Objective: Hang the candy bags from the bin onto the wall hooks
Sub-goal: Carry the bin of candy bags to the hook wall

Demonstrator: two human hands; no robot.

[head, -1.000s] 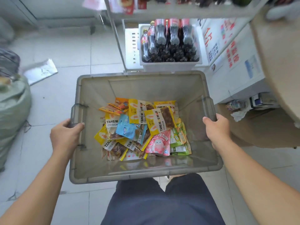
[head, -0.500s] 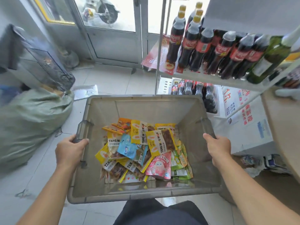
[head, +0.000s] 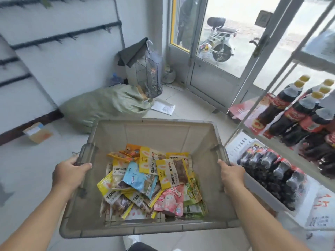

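A grey plastic bin [head: 155, 131] is held up in front of me. My left hand [head: 69, 173] grips its left handle and my right hand [head: 231, 173] grips its right rim. Inside lies a heap of candy bags [head: 150, 182]: several yellow ones, a light blue one, a pink one and green ones. On the white wall at the upper left run black rails with bare hooks [head: 67, 36].
A green sack [head: 103, 105] and a wire cage [head: 147, 73] sit on the floor ahead, by the wall. A metal shelf with cola bottles [head: 293, 113] stands on the right. Glass doors [head: 221, 46] are straight ahead. A small carton [head: 37, 132] lies at the wall's foot.
My view has swung up and to the left, from the shelf to the wall with hooks and the door. Both hands keep their hold on the bin.
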